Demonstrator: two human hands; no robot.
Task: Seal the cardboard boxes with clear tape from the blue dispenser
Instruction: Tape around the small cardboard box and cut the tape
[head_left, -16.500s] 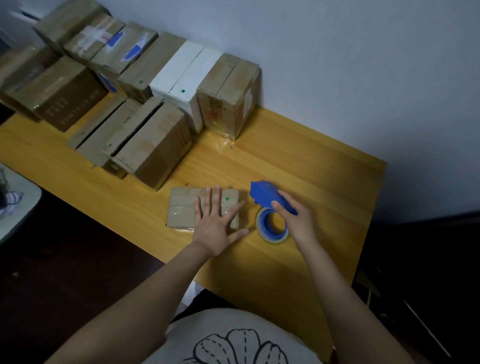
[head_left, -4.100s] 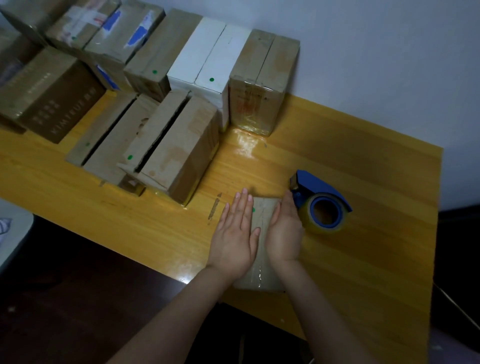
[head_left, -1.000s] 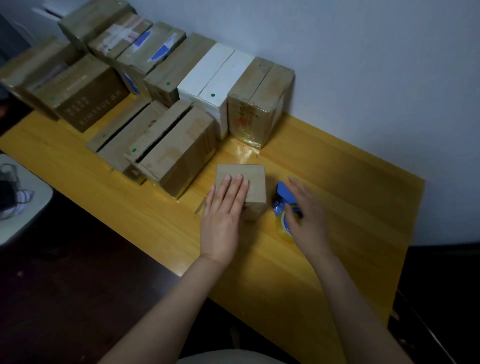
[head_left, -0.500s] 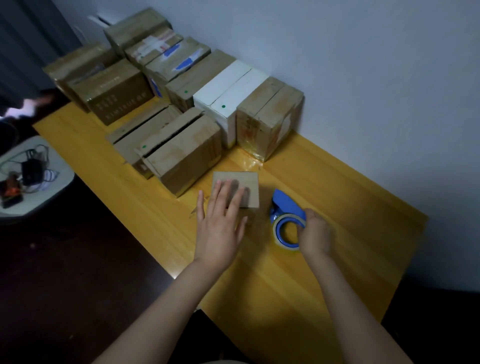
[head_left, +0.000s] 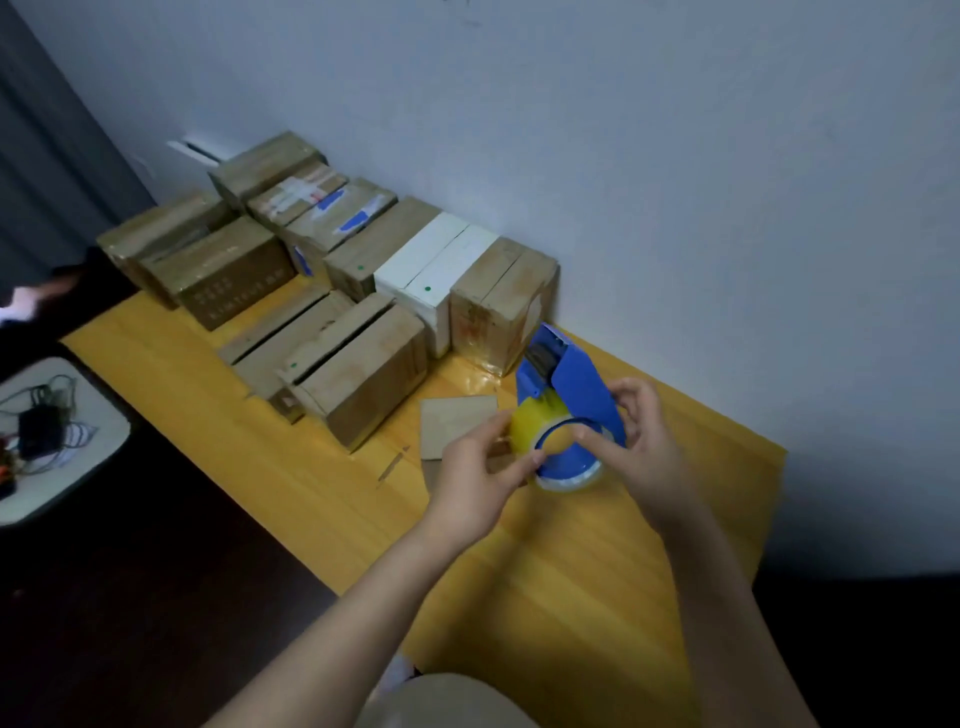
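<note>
The blue tape dispenser with its clear tape roll is lifted above the yellow table. My right hand grips the dispenser from the right side. My left hand pinches the edge of the tape roll with thumb and fingers. A small flat cardboard box lies on the table just behind my left hand, partly hidden by it.
Several cardboard boxes and a white box stand in rows along the wall at the back left. A tall taped box is right behind the dispenser. A white side table with cables sits at far left.
My right hand has lifted the dispenser off the table. My left hand left the small box and now pinches the tape roll.
</note>
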